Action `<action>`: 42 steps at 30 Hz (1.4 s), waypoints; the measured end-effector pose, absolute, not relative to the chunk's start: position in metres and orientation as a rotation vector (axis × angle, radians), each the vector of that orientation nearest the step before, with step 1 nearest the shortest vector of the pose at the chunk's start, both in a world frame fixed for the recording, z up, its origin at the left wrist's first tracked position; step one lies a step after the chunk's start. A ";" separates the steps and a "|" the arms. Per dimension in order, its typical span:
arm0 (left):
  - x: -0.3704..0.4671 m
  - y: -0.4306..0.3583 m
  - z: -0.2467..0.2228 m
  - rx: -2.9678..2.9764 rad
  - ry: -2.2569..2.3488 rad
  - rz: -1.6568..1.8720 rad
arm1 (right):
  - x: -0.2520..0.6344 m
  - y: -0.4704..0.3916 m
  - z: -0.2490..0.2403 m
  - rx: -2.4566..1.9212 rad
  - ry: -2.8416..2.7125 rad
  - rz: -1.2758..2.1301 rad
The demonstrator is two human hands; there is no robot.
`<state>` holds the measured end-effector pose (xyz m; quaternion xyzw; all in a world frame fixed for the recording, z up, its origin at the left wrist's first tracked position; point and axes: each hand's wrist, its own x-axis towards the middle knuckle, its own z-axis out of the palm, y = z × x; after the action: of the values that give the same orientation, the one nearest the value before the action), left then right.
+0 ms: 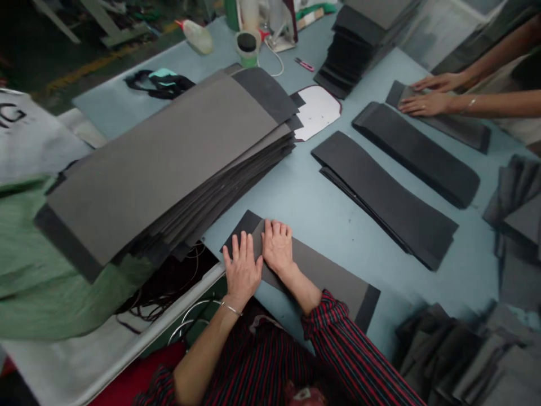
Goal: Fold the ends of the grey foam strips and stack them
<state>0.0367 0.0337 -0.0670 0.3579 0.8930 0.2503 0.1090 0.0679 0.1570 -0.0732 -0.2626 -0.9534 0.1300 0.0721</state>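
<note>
A long dark grey panel [325, 265] of thin sheet material lies at the table's near edge, with darker strips at both ends. My left hand [243, 268] rests flat on its left end, fingers spread, near the dark end strip. Right beside it, my right hand [278, 245] presses down on the same panel, fingers side by side and slightly bent at the tips. Neither hand grips anything. Part of the panel is hidden under my hands and right forearm.
A tall stack of similar panels [164, 152] stands at left. Folded dark pieces [384, 197] lie to the right, with piles [460, 361] at lower right. A co-worker's hands [431, 98] rest on another panel. A glue bottle [198, 37] and a cutter [304, 64] lie at the back.
</note>
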 end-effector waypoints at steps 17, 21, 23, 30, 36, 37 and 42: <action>0.044 0.049 -0.059 1.370 2.618 0.501 | 0.395 0.202 -0.073 -1.340 -2.720 0.224; 0.028 0.072 -0.057 1.397 2.541 0.561 | 0.387 0.191 -0.077 -1.430 -2.622 0.199; 0.031 0.079 -0.053 1.194 2.516 0.767 | 0.384 0.189 -0.076 -1.442 -2.604 0.219; 0.110 0.046 -0.049 0.128 1.972 1.354 | 0.379 0.185 -0.071 -1.546 -2.535 0.303; 0.129 0.046 -0.052 -0.052 1.728 1.410 | 0.354 0.172 -0.071 -1.509 -2.505 0.373; 0.125 0.050 -0.053 -0.069 1.726 1.422 | 0.349 0.170 -0.070 -1.499 -2.508 0.388; 0.101 0.070 -0.061 -0.053 1.763 1.496 | 0.318 0.168 -0.068 -1.397 -2.530 0.458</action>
<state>0.1007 0.0695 -0.0614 -0.0208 0.6979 0.5920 0.4026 0.3182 0.1678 -0.0682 -0.4748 -0.8595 0.1557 0.1076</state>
